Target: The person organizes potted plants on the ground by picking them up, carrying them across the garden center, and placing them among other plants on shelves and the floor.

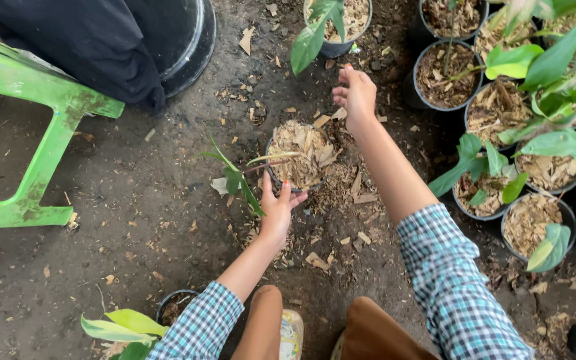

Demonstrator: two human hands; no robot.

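- Left hand [279,212] is gripping the near rim of a small round black plastic pot [299,160], fingers curled onto the edge, so it's clamped on the pot.
- That pot sits on the dirt floor [135,200], about the middle of the view, between the two hands. It's filled to the top with dry, chunky tan wood chips.
- A thin seedling [241,179] leans out of it, tipped way over to the left, with narrow pointed green leaves and a pale stem.
- Right hand [356,93] is stretched out past the pot, fingers loosely bent and holding nothing that I can see. It hovers over the scattered chips just beyond the pot.
- Both sleeves are a soft blue-and-white check fabric.
- The floor is dark, damp-looking packed soil, littered with flaky bark bits.
- A cluster of similar black pots [501,127] on the right, all with the same chip mix and broad glossy leaves.
- Green plastic stool [41,133] on the left, scuffed and grimy, with a big black tub [181,40] behind it.
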